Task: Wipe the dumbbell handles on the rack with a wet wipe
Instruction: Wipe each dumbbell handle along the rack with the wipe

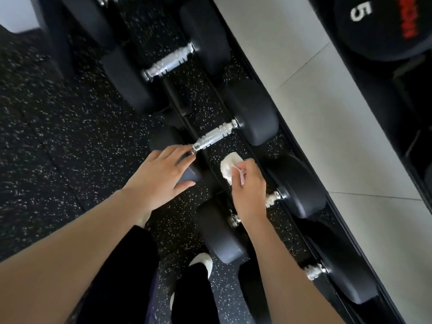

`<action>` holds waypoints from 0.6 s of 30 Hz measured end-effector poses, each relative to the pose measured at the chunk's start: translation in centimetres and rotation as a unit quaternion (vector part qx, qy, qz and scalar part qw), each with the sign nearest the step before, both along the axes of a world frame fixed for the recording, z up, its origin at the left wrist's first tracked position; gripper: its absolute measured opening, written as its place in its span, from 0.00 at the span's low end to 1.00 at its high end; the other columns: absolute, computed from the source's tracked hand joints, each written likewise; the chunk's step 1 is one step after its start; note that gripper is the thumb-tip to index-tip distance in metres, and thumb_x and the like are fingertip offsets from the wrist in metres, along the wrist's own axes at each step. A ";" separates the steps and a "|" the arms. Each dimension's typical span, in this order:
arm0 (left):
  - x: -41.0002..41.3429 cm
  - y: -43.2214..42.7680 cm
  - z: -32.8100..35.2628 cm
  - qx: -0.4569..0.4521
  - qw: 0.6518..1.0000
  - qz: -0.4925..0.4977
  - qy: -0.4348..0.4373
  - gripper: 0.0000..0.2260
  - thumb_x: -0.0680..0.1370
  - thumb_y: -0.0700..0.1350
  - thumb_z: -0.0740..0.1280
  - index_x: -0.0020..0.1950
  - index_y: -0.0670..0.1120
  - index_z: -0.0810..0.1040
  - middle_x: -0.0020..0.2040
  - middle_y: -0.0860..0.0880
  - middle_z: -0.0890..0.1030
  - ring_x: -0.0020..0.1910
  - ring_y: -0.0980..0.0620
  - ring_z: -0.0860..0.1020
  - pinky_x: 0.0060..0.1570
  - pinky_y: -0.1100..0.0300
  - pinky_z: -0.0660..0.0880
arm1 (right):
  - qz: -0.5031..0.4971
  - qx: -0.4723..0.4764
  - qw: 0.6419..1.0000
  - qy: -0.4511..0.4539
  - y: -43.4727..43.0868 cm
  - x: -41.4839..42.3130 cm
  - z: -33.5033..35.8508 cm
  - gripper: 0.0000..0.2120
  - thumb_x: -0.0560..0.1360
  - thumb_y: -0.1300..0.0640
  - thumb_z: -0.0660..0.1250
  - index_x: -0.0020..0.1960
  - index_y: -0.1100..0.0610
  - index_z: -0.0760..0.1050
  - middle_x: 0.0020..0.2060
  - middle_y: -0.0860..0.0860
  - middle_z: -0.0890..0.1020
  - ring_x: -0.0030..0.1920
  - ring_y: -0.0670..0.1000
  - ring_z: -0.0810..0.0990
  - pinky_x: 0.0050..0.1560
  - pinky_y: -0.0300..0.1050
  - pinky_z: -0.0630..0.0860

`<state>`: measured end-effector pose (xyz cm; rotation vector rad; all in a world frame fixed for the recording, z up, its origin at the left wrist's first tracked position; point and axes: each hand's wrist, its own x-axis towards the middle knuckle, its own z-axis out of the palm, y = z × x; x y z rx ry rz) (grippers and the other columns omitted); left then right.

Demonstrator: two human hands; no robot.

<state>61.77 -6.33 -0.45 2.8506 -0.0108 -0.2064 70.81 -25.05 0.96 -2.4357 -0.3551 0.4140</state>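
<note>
Wipe (228,166), white, bunched up, pinched in fingertips of R hand (249,183). It sits just beside chrome handle (215,136) of mid dumbbell on rack (174,99), not touching. L hand (161,174) flat, fingers spread wide, resting on same dumbbell's near head, fingertips by handle end.

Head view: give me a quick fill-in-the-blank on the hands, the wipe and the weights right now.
1. The wet wipe is bunched in the right hand, and its colour is ____.
2. The left hand lies with straight fingers over a dumbbell head and holds ____.
3. The round black weight at top right bears the number ____.
Missing words: white; nothing; 5.
</note>
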 end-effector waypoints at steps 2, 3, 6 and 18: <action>0.7 1.6 -0.7 -0.002 1.000 -0.020 0.010 0.27 0.70 0.55 0.70 0.63 0.40 0.76 0.64 0.42 0.76 0.61 0.42 0.75 0.52 0.46 0.75 | -0.033 0.003 0.999 -0.009 2.1 0.7 -0.9 0.03 0.77 0.61 0.63 0.48 0.61 0.72 0.44 0.52 0.76 0.43 0.49 0.73 0.39 0.32 0.65; 1.0 2.4 -1.0 -0.003 0.999 -0.031 0.017 0.28 0.70 0.56 0.70 0.63 0.40 0.76 0.64 0.42 0.75 0.62 0.42 0.75 0.52 0.46 0.75 | -0.053 0.005 0.999 -0.010 3.2 1.0 -1.3 0.02 0.77 0.61 0.63 0.48 0.61 0.72 0.45 0.52 0.77 0.43 0.48 0.74 0.39 0.31 0.66; 1.6 4.3 -1.6 -0.006 0.998 -0.063 0.029 0.29 0.71 0.58 0.66 0.65 0.40 0.75 0.66 0.42 0.74 0.64 0.42 0.74 0.56 0.47 0.73 | -0.120 0.017 0.993 -0.011 6.1 2.1 -2.2 0.02 0.77 0.61 0.63 0.48 0.60 0.73 0.47 0.53 0.79 0.44 0.46 0.75 0.38 0.24 0.68; 2.0 6.9 -4.1 -0.030 0.995 -0.078 0.051 0.33 0.76 0.64 0.52 0.74 0.44 0.65 0.75 0.44 0.64 0.74 0.46 0.61 0.66 0.52 0.60 | -0.504 0.122 0.854 -0.052 13.5 5.9 -4.9 0.04 0.72 0.63 0.70 0.47 0.61 0.80 0.53 0.52 0.76 0.54 0.52 0.77 0.52 0.41 0.76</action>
